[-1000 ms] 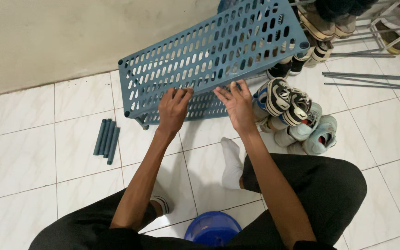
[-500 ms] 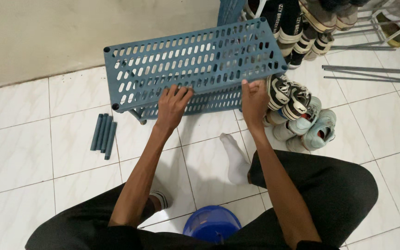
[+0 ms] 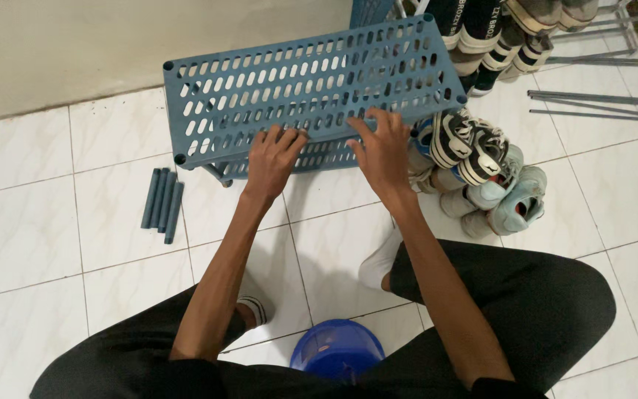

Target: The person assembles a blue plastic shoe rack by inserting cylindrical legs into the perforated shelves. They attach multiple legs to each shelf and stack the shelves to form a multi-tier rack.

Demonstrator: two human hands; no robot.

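At left of frame lie short grey-blue plastic tubes [image 3: 162, 199]. The left hand [image 3: 275, 159] and right hand [image 3: 384, 151] press flat, unclenched, on the near edge of the perforated blue plastic shelf panel [image 3: 304, 85], whose long axis runs left-right in the upper centre.

Blue perforated plastic shelf panel [image 3: 311, 81]: on the white tiled floor [image 3: 31, 229], against the wall, over a second panel beneath it. Left hand [image 3: 275, 159] and right hand [image 3: 384, 151]: flat on its near edge. Bundle of short grey-blue plastic tubes [image 3: 162, 199]: left of the shelf. Pile of sneakers [image 3: 481, 177]: right. Thin grey metal rods [image 3: 596, 106]: far right. Round blue plastic stool [image 3: 337, 347]: between the knees.
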